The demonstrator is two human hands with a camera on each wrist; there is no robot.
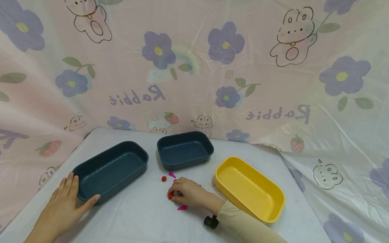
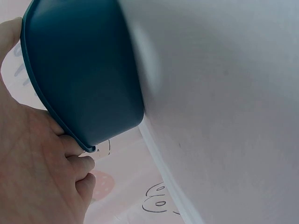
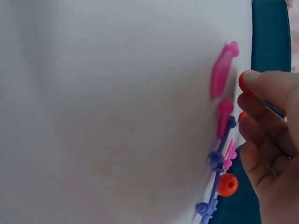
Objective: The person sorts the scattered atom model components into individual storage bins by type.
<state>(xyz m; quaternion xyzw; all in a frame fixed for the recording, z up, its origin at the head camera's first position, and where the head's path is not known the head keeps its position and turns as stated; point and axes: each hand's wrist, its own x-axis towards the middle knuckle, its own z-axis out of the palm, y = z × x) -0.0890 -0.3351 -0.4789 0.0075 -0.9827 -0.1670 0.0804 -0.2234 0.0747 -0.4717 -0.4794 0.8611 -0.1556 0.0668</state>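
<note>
My right hand (image 1: 189, 192) pinches a small red bead (image 3: 244, 84) between thumb and forefinger, low over the white table. Just beyond it lies another red bead (image 1: 164, 179), with a hole visible in the right wrist view. Around this hand are elongated pink plastic pieces (image 3: 222, 72) with knobbed ends, and thin blue-purple pieces (image 3: 216, 161) with knobs, partly hidden by the hand in the head view. My left hand (image 1: 62, 206) rests on the near left end of a dark teal tray (image 1: 112, 190), fingers extended over the rim and thumb spread along the near side.
A smaller dark blue tray (image 1: 185, 163) stands at the back middle of the table. To the right, a yellow tray (image 1: 234, 199) sits at a slant beside my right forearm. A black wrist device (image 1: 211, 222) hangs under that wrist. Behind rises a patterned curtain (image 1: 194, 84).
</note>
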